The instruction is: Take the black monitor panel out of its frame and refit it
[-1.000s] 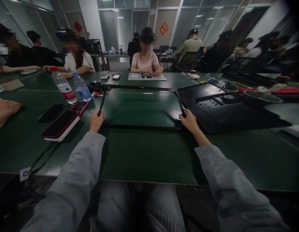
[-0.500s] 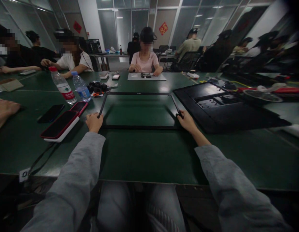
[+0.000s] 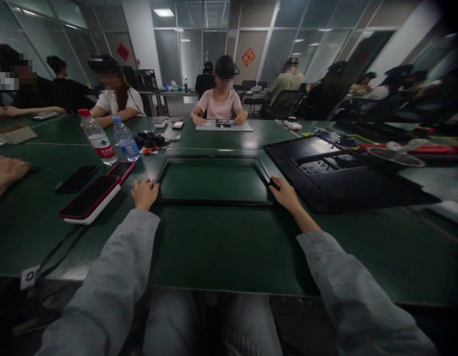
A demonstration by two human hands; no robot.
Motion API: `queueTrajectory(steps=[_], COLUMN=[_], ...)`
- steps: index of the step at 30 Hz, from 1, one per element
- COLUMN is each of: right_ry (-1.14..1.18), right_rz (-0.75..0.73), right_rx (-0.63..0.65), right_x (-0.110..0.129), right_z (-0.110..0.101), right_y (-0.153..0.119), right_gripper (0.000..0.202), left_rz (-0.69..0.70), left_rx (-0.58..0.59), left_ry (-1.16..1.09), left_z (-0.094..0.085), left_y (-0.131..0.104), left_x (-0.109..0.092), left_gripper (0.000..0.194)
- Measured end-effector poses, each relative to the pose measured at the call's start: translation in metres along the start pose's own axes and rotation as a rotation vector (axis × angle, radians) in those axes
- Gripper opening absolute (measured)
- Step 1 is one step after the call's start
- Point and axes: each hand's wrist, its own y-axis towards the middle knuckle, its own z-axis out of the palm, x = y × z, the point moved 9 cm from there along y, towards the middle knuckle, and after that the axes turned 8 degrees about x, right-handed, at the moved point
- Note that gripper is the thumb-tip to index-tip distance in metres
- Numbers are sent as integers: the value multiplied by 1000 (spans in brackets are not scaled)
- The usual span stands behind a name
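Note:
A thin black rectangular frame [image 3: 214, 202] with an open middle lies on or just above the green table [image 3: 221, 247], which shows through it. My left hand [image 3: 144, 193] grips its left side, fingers wrapped round the edge. On the opposite side, my right hand [image 3: 283, 192] is closed round the frame's right edge. To the right of the frame rests a large black panel [image 3: 325, 185] with a cut-out section showing parts inside.
Left of the frame are a red-capped bottle [image 3: 101, 143], a blue-capped bottle [image 3: 125, 141], a red-edged phone [image 3: 90, 197] on a white block and a dark phone [image 3: 76, 179]. A person [image 3: 221, 101] sits opposite at a grey board [image 3: 236, 127].
The whole view has shifted slightly, so the table and frame appear lower. The frame looks flatter to the table, with both my hands still on it. The person opposite has moved a hand outward.

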Motion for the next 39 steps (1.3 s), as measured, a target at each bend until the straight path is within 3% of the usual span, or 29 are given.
queueTrajectory(steps=[11,19,24,30,33,36,39], right_ry=[-42,-60,-154,-51,-106,-188,-168], right_rz=[29,7,2,9,-8,-42,-38], right_rx=[40,76,52,-11,-19,-28,-16], right_x=[-7,-19,-18,-17,-14,-10,-14], right_z=[5,8,5,0,-1,-1,1], right_y=[4,10,13,10,10,11,13], right_gripper=[51,78,71,58,56,61,73], left_rz=[-53,-58,-62,-27,-16,95,304], left_rx=[66,73,61,67,63,73,175], left_ry=[88,121,90,75,39,-91,-214], left_z=[0,-1,-1,0,1,4,12], left_y=[-4,-4,-3,-3,0,6,5], left_x=[-5,-6,-5,-6,-6,-14,-33], left_gripper=[37,39,37,41,46,52,60])
